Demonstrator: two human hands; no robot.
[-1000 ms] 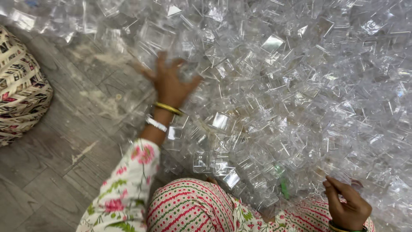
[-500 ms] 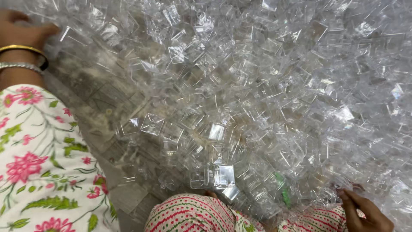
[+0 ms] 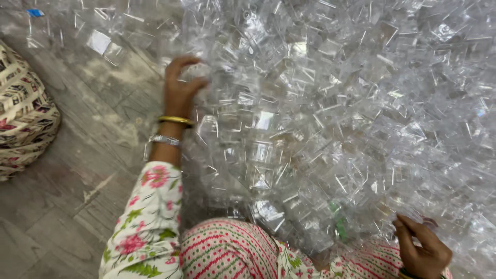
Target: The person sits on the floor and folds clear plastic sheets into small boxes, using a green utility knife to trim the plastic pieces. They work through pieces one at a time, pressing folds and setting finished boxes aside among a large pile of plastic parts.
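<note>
My left hand [image 3: 178, 90] curled half-closed on the floor heap of clear plastic boxes [image 3: 330, 119], right hand [image 3: 423, 250] pinching one at its edge; judged light, stiff, slippery, crack-prone.

The heap of clear plastic box-shaped pieces [image 3: 330, 129] runs off the top and right edges, its single pieces too blurred together to count. The woven striped basket [image 3: 23, 111] is cut by the left edge. The right hand [image 3: 421, 250] is clipped at the bottom edge; whatever its fingers pinch cannot be told. The left hand's [image 3: 181, 88] fingertips sink among the pieces.
</note>
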